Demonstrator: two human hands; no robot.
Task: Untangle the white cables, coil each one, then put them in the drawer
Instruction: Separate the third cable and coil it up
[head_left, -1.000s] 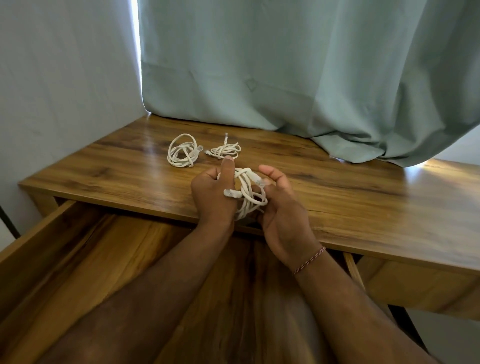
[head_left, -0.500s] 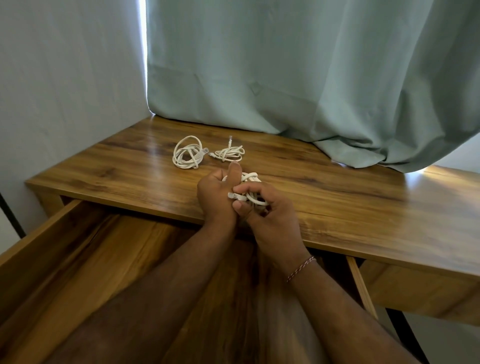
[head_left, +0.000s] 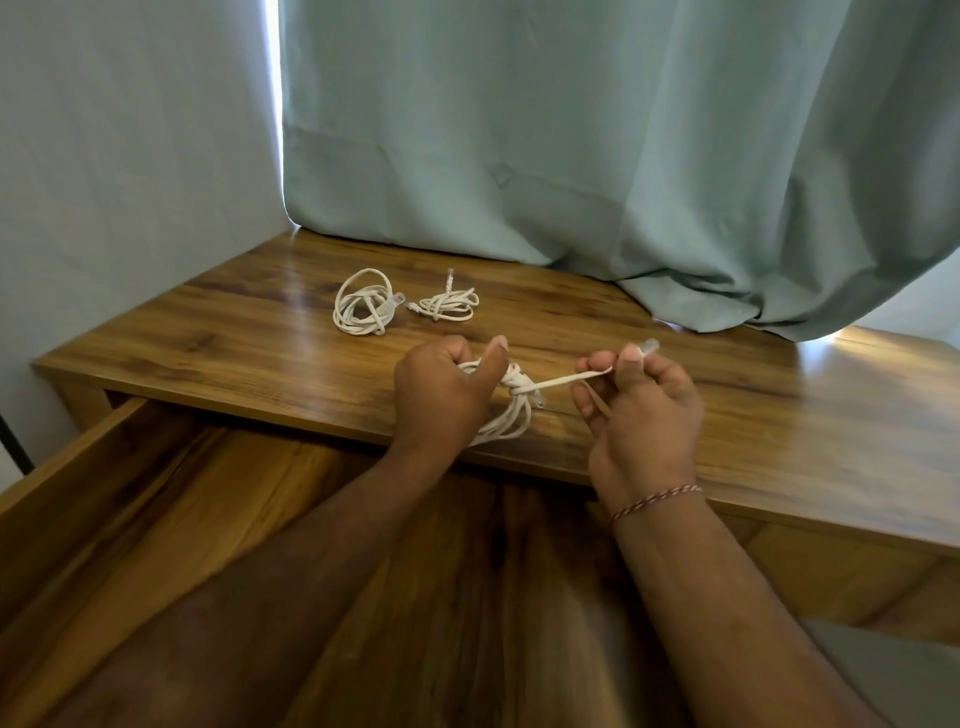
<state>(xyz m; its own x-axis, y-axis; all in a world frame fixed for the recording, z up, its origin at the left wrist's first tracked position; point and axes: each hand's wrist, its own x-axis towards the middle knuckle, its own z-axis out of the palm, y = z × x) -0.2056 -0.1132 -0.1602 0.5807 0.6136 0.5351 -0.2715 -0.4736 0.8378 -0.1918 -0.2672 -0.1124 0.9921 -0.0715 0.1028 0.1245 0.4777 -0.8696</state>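
Note:
My left hand (head_left: 441, 395) grips a bundled white cable (head_left: 511, 410) above the desk's front edge, thumb pressed over the coil. My right hand (head_left: 641, 410) pinches that cable's free end, with its clear plug sticking out past my fingertips, and the strand between my hands is taut. Two other white cables lie coiled farther back on the desk: a larger coil (head_left: 363, 301) and a smaller one (head_left: 449, 304) to its right. The wooden drawer (head_left: 78, 499) stands pulled out below my arms.
The wooden desk (head_left: 779, 415) extends to the right. A pale green curtain (head_left: 571, 156) hangs behind and drapes onto the desk's back right. A light wall is at the left.
My right hand has moved right, away from the bundle, drawing the cable's end out straight. My left hand still holds the coil.

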